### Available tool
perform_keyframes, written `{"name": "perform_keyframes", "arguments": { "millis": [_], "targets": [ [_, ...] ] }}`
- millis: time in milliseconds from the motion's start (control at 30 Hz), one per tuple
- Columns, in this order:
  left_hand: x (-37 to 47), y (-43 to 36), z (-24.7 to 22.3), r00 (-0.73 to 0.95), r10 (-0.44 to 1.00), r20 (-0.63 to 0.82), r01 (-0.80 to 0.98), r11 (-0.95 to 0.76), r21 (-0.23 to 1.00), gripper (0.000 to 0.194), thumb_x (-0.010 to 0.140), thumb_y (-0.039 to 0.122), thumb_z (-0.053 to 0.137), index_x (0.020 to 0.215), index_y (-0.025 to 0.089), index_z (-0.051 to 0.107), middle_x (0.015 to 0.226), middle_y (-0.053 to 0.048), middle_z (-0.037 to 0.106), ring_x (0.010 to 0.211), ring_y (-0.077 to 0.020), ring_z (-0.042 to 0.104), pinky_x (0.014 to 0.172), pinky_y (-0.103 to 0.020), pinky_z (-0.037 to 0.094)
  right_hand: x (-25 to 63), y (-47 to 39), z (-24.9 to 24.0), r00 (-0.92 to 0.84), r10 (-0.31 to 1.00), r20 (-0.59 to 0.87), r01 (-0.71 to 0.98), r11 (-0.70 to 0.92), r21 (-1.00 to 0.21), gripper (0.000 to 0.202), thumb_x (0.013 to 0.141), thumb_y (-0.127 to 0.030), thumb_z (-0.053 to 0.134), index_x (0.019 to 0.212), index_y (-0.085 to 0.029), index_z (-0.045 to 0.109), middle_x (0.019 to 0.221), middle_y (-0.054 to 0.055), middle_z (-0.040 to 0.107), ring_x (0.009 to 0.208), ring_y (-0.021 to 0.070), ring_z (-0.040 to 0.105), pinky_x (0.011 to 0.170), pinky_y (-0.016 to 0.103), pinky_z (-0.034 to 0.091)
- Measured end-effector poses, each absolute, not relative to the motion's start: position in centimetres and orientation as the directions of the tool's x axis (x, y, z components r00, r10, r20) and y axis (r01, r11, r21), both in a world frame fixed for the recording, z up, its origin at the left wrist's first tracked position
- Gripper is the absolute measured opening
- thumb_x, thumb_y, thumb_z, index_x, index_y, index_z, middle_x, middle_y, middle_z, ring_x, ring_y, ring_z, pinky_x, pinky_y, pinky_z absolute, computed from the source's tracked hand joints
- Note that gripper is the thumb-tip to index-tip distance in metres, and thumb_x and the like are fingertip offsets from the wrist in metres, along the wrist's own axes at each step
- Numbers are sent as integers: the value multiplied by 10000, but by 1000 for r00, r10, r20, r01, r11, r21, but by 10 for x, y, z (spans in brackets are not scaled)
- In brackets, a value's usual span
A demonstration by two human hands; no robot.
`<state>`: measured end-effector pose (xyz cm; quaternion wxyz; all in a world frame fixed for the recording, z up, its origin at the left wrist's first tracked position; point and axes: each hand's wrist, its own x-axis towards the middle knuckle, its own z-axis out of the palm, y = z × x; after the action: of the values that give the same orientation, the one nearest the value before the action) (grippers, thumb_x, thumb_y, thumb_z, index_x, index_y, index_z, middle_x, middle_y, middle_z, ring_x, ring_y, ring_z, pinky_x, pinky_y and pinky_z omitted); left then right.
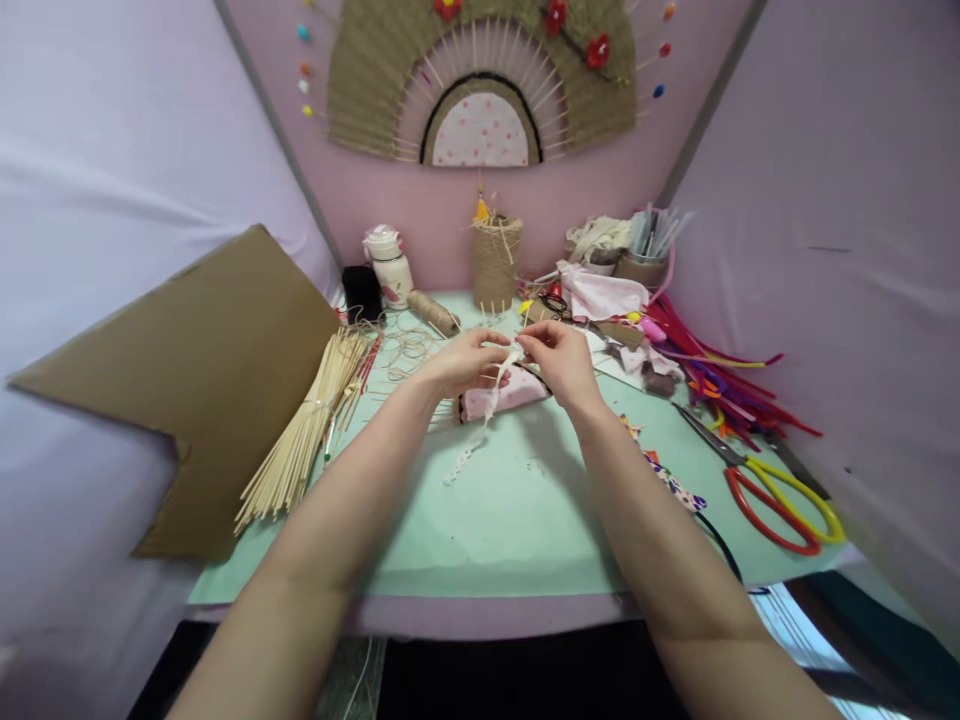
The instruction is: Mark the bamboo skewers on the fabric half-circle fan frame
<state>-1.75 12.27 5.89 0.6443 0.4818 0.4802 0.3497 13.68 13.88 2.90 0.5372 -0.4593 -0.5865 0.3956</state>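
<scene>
Both of my hands meet over the middle of the table, above a half-round piece of pink fabric [506, 393] with a dark edge and thin sticks poking out around it. My left hand [474, 360] has its fingers curled around a strip of white lace trim [491, 402]. The loose end of that lace hangs down over the fabric and reaches the tabletop. With thumb and finger pressed together, my right hand [556, 355] pinches the lace near its upper end. The fingertips partly hide where the lace is held.
Bundled bamboo sticks [307, 430] and folded cardboard [225, 400] are on the left. Twine spools [496, 262] and a white bottle [388, 268] stand behind. To the right lie scissors [780, 500], pipe cleaners [727, 370] and fabric scraps [604, 292]. A large fan [480, 60] hangs on the back wall.
</scene>
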Motion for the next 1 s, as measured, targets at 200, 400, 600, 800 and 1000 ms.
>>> {"name": "perform_keyframes", "arguments": {
  "millis": [200, 400, 600, 800, 1000],
  "targets": [
    [-24, 162, 61, 469, 816, -337, 476, 88, 875, 235, 748, 221, 686, 950, 150, 590, 605, 49, 533, 487, -60, 440, 491, -204, 318, 163, 119, -2, 217, 930, 297, 387, 197, -901, 141, 748, -278, 573, 776, -166, 655, 713, 36, 668, 664, 170, 590, 671, 298, 447],
    [6, 215, 60, 614, 723, -318, 741, -389, 547, 268, 684, 187, 642, 951, 161, 648, 732, 19, 647, 656, -112, 567, 610, -214, 382, 168, 99, -16, 175, 928, 330, 618, 157, -770, 131, 814, -189, 509, 798, -173, 639, 837, 66, 661, 781, 191, 585, 731, 296, 425],
    [37, 242, 38, 664, 670, -332, 743, -541, 395, 232, 688, 200, 641, 914, 159, 667, 782, -3, 669, 688, -124, 582, 617, -215, 384, 170, 95, -16, 38, 994, 99, 823, 25, -567, 179, 879, -159, 465, 856, -175, 642, 857, 78, 634, 792, 200, 575, 704, 288, 381],
    [36, 258, 28, 650, 658, -379, 757, -517, 399, 226, 675, 198, 630, 898, 166, 652, 801, -2, 676, 703, -124, 584, 611, -213, 387, 169, 90, -21, -15, 988, 152, 828, 97, -552, 245, 879, -86, 418, 1037, -150, 595, 1003, 99, 630, 968, 235, 544, 844, 323, 398],
    [36, 262, 27, 670, 628, -396, 742, -548, 385, 216, 669, 180, 618, 883, 171, 642, 801, 2, 674, 696, -123, 576, 596, -213, 375, 167, 88, -22, -46, 998, 47, 810, 65, -583, 242, 866, -42, 400, 987, -152, 578, 999, 102, 636, 979, 240, 547, 838, 337, 416]
  ]
}}
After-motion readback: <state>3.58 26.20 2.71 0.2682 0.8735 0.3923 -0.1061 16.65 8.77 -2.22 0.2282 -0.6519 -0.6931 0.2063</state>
